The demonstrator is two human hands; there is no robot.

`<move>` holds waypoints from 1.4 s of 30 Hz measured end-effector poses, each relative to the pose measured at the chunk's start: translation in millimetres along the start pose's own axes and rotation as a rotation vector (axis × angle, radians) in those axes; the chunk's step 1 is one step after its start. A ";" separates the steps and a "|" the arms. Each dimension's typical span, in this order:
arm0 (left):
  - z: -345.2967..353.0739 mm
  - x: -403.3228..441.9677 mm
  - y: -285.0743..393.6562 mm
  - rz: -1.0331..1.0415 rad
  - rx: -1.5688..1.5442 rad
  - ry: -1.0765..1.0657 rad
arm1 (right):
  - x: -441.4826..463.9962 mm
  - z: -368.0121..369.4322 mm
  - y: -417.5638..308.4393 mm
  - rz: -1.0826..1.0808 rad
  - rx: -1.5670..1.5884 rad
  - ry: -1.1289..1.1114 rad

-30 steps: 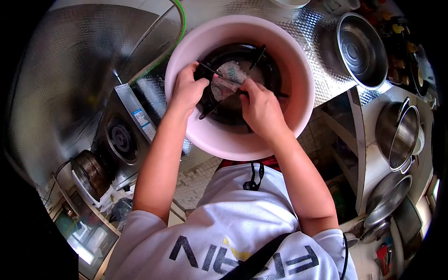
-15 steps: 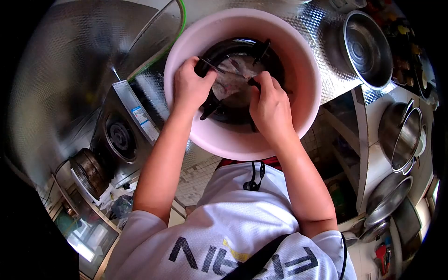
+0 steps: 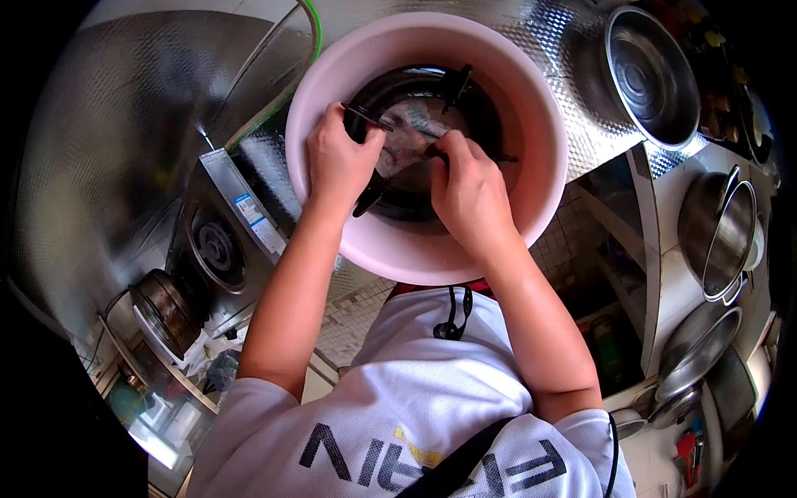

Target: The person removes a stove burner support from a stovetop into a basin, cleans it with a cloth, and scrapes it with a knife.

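Note:
A pink plastic basin (image 3: 531,199) stands in front of me. Inside it lies a black ring-shaped stove pot stand (image 3: 398,80) with prongs, one of them a black prong (image 3: 456,89) sticking up at the far side. My left hand (image 3: 342,158) is closed on the left side of the stand, by a thin dark prong. Over the middle of the ring, my right hand (image 3: 469,183) has its fingers pinched together on a small dark thing that I cannot make out. Cloudy greyish matter (image 3: 403,137) shows within the ring.
To the left are a gas burner (image 3: 217,245) and a glass panel with a green edge (image 3: 314,29). A metal bowl (image 3: 652,79) sits on the foil-covered counter (image 3: 540,75) at the right. Metal pots, including a steel pot (image 3: 718,232), stand farther right.
My right hand has moved slightly left and toward the middle of the ring. My left hand keeps its hold. The view has shifted a little.

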State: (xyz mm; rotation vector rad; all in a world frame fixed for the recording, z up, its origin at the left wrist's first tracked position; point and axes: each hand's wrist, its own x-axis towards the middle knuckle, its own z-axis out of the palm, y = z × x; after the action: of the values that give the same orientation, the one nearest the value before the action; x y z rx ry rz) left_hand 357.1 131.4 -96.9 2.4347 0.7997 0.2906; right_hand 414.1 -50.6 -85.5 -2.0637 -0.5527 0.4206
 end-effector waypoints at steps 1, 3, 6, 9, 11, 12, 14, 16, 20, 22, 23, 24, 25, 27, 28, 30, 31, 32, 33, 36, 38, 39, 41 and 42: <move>0.1 0.2 -1.2 0.013 0.004 0.001 | 0.4 -0.5 -2.3 0.024 -0.003 0.020; -0.5 -0.4 -2.7 0.028 0.007 0.001 | 0.7 -1.7 -5.1 0.068 -0.004 0.009; -0.5 0.1 -2.0 0.036 -0.002 -0.002 | -2.2 -2.3 -7.5 0.072 0.022 -0.081; -1.4 -0.1 -4.6 0.030 -0.004 -0.003 | 1.6 -4.4 -6.8 0.090 -0.015 0.036; -0.5 -0.7 -4.7 0.025 -0.010 0.004 | 0.1 -1.6 -1.9 -0.004 0.014 -0.010; -0.6 -0.7 -4.2 0.020 -0.016 0.000 | 0.0 -1.9 -1.3 -0.049 0.026 -0.033; -1.2 -0.9 -3.2 0.008 -0.029 -0.006 | 0.7 -3.3 -5.8 0.053 -0.002 0.004; -1.9 -0.4 -2.0 0.012 -0.027 0.001 | 1.7 -1.4 -5.3 0.102 -0.007 0.043; -2.8 -1.0 -3.3 -0.058 -0.013 -0.048 | 0.4 -0.3 -3.3 0.036 0.014 -0.021; -0.6 -1.8 -4.9 -0.086 -0.040 -0.048 | 3.4 -1.5 -5.6 0.099 -0.028 0.044; -0.7 -1.7 -6.3 -0.099 -0.052 -0.047 | 3.4 0.9 -3.8 0.060 -0.001 0.025; -1.3 -1.6 -7.1 -0.096 -0.052 -0.049 | 2.4 3.6 -0.6 0.022 0.025 0.007; -1.4 -1.9 -7.3 -0.093 -0.053 -0.052 | 1.4 4.5 1.2 -0.015 0.050 -0.011; 0.1 -1.7 -8.1 -0.066 -0.026 -0.035 | 1.8 4.2 2.3 0.029 0.120 -0.072; 1.0 -1.8 -10.0 -0.043 0.006 -0.015 | 3.0 4.3 3.2 0.041 0.101 -0.041; -0.7 -2.3 -11.1 -0.024 0.027 0.006 | 3.2 5.7 2.7 0.052 0.079 -0.017; -1.3 -2.2 -8.6 -0.028 0.015 0.007 | 3.0 5.9 2.7 0.052 0.076 -0.022; -1.4 -2.4 -6.9 -0.032 0.001 0.008 | 2.4 5.6 2.9 0.053 0.071 -0.028; -1.1 -2.5 -6.6 -0.028 0.007 0.009 | 2.0 5.2 3.2 0.053 0.066 -0.033; -1.6 -2.1 -7.3 -0.008 0.018 0.021 | 1.8 6.0 5.5 0.045 0.038 -0.031; -0.6 -2.1 -7.5 0.018 0.013 0.037 | 1.7 5.6 3.8 0.061 0.036 -0.029; -0.2 -2.1 -8.4 0.018 0.015 0.036 | 1.5 5.3 3.2 0.070 0.035 -0.028; 0.3 -2.2 -10.5 0.017 0.019 0.032 | 1.2 5.2 2.8 0.092 0.024 -0.024; 0.3 -2.0 -10.4 0.018 0.023 0.034 | 1.2 5.3 2.7 0.103 0.018 -0.023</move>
State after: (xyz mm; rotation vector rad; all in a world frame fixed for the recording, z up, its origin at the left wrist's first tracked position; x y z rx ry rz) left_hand 350.6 137.0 -103.1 2.4654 0.7996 0.3321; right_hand 413.0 -47.6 -90.7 -2.0784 -0.4555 0.5086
